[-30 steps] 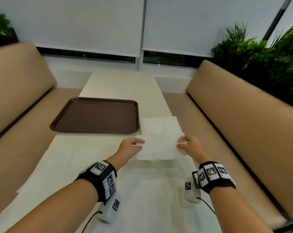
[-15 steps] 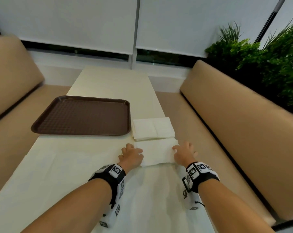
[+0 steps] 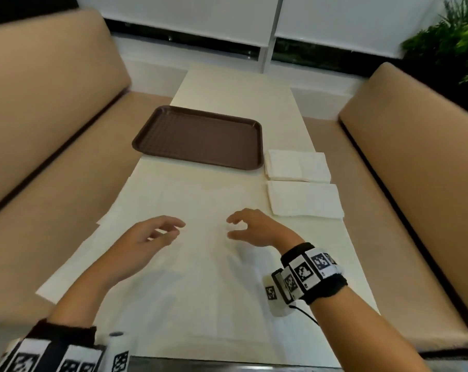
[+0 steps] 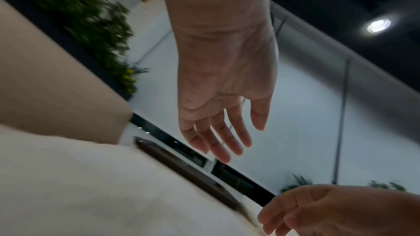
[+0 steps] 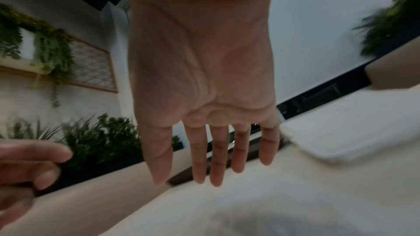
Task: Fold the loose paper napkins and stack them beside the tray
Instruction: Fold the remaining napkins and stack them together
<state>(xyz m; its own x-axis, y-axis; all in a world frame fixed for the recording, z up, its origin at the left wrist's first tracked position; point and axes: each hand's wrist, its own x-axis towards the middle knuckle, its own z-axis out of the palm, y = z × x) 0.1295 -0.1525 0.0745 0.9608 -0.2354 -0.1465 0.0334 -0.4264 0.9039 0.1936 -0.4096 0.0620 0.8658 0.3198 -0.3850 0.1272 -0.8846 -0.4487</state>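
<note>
A brown tray point(image 3: 200, 138) lies on the pale table. To its right rests a stack of folded white napkins point(image 3: 297, 167), and a single folded napkin point(image 3: 305, 201) lies just nearer me, apart from the stack. Several unfolded napkins point(image 3: 173, 277) are spread flat over the near part of the table. My left hand point(image 3: 157, 234) and right hand point(image 3: 243, 226) hover over these sheets with relaxed, spread fingers and hold nothing. In the wrist views the left hand point(image 4: 225, 132) and the right hand point(image 5: 209, 159) show loose, empty fingers above the white paper.
Tan bench seats point(image 3: 53, 103) flank the table on both sides. Green plants point(image 3: 447, 44) stand at the back right, behind the right bench point(image 3: 415, 146). The table's right edge runs close to the folded napkins. White blinds cover the window behind.
Both hands let go of the folded napkin, which now lies near the stack. They drew back toward me and to the left, over the unfolded sheets. The head view tilted downward.
</note>
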